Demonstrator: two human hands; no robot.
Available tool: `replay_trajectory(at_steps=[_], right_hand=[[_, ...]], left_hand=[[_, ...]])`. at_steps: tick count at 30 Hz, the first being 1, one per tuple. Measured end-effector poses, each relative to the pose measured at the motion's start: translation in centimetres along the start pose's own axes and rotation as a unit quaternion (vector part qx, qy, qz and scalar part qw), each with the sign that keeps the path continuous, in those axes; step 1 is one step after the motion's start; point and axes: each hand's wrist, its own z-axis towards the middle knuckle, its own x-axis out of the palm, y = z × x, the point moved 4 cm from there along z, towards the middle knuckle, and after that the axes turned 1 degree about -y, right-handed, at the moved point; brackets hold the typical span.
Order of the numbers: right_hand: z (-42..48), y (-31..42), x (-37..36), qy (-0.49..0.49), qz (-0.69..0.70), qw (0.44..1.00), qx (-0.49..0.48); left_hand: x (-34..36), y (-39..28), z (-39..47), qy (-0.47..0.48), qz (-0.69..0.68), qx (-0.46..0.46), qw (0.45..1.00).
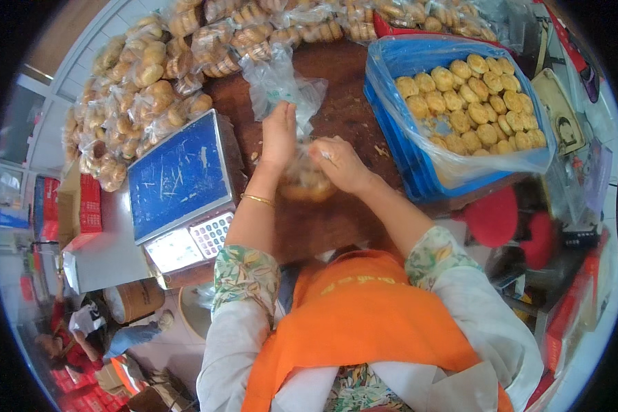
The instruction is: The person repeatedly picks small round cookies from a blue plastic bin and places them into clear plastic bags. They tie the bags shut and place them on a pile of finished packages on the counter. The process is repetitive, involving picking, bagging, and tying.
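In front of me a clear plastic bag of round pastries (309,188) rests on the brown tabletop, blurred by motion. My right hand (342,164) has its fingers curled on the gathered upper part of this bag. My left hand (279,134) is upright at the bag's left side, fingers together and pointing away from me. Whether it grips the plastic is hidden by the back of the hand. Just beyond both hands lie loose clear plastic bags (273,77), some with green print.
A scale (180,177) with a blue platform and keypad stands left. Bagged pastries (154,98) are piled along the left and far edges. At right, a blue crate (407,175) lined with plastic holds golden pastries (476,110). A person (77,335) is at lower left, beyond the table.
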Motion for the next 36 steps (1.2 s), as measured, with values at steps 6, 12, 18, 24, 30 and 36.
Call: replay_trajectory(at_steps=[6,12,18,24,30,36], right_hand=[[-0.5,-0.5,0.1,0.023,-0.005,0.999,0.043],[-2.1,-3.1,-0.1,-0.040,0.131,0.981,0.138],[-1.1,-5.0,0.3,-0.078,0.109,0.983,0.125],[0.3,-1.9,0.0,0.124,-0.132,0.983,0.000],[1.4,-0.8,1.4,0.122,-0.274,0.952,-0.053],[-0.4,-0.1,3.6,0.124,-0.234,0.962,-0.063]], left_hand=[[-0.9,-2.5,-0.5,0.060,0.021,0.070,0.996],[-3.1,-3.8,-4.6,-0.018,-0.001,0.082,0.996],[-1.8,-4.7,-13.5,-0.100,0.146,-0.021,0.984],[0.1,-2.5,-15.7,-0.071,0.071,-0.068,0.993],[0.7,-2.0,-15.2,-0.090,0.087,-0.040,0.991],[1.2,-2.2,-14.0,-0.108,0.047,-0.061,0.991]])
